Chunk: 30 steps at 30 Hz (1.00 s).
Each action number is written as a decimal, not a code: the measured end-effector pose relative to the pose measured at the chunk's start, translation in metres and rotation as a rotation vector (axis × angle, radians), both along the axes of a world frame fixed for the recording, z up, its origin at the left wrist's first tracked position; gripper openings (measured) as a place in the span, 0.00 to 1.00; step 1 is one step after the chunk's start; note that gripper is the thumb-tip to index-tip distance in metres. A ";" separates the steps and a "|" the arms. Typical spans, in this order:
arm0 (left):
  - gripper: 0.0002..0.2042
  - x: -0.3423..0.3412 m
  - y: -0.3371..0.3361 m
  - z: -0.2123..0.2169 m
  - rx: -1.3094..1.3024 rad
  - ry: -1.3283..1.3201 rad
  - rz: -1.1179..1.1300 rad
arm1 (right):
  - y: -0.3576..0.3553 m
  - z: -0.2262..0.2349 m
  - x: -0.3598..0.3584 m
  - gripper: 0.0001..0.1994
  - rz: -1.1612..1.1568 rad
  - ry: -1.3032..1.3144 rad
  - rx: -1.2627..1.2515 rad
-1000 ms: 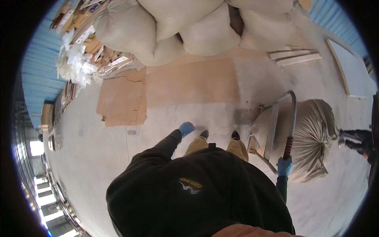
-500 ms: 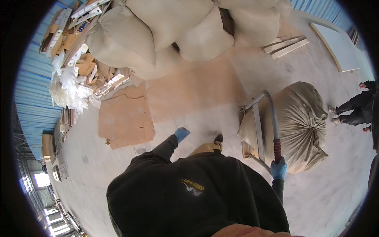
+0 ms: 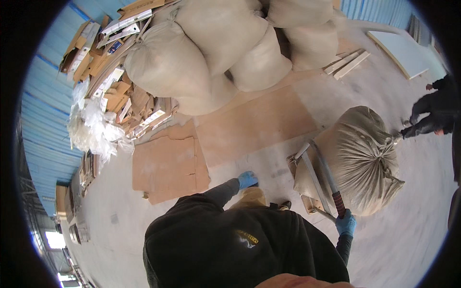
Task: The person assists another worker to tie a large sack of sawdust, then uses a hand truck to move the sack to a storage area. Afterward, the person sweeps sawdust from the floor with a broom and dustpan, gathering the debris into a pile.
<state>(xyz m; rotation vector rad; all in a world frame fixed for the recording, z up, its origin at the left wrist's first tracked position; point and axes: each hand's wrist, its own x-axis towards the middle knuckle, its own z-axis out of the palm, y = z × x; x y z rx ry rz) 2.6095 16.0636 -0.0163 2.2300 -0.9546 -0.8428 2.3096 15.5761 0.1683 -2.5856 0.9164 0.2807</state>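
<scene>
Noted: right hand (image 3: 345, 224) was wrapped round the ribbed grip (image 3: 339, 205) of a grey metal hand truck (image 3: 327, 169), fingers clamped on it. A full tan sack (image 3: 355, 156), gathered at one end, lay against the frame, on the person's right. Left hand (image 3: 247, 180) hung ahead of the dark jacket (image 3: 201, 235); I could not tell whether its fingers were apart or together. Cardboard sheets (image 3: 165, 165) lay ahead, piled sacks (image 3: 221, 38) beyond

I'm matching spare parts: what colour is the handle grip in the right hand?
The handle grip is dark reddish-brown, seen in the head view.
</scene>
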 end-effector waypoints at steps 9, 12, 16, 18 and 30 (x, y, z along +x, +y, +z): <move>0.12 0.099 0.083 -0.052 0.185 0.173 0.267 | 0.029 -0.045 -0.067 0.14 -0.164 0.034 -0.244; 0.15 0.118 0.141 -0.050 0.282 0.128 0.300 | 0.057 -0.075 -0.102 0.13 -0.222 0.092 -0.276; 0.16 0.111 0.179 -0.043 0.409 -0.021 0.154 | 0.076 -0.108 -0.145 0.10 -0.292 -0.020 -0.384; 0.17 0.099 0.176 -0.038 0.462 0.062 0.180 | 0.086 -0.115 -0.171 0.08 -0.239 -0.059 -0.418; 0.14 0.053 0.025 0.021 0.238 0.440 0.230 | 0.077 -0.040 -0.253 0.16 -0.283 0.021 -0.498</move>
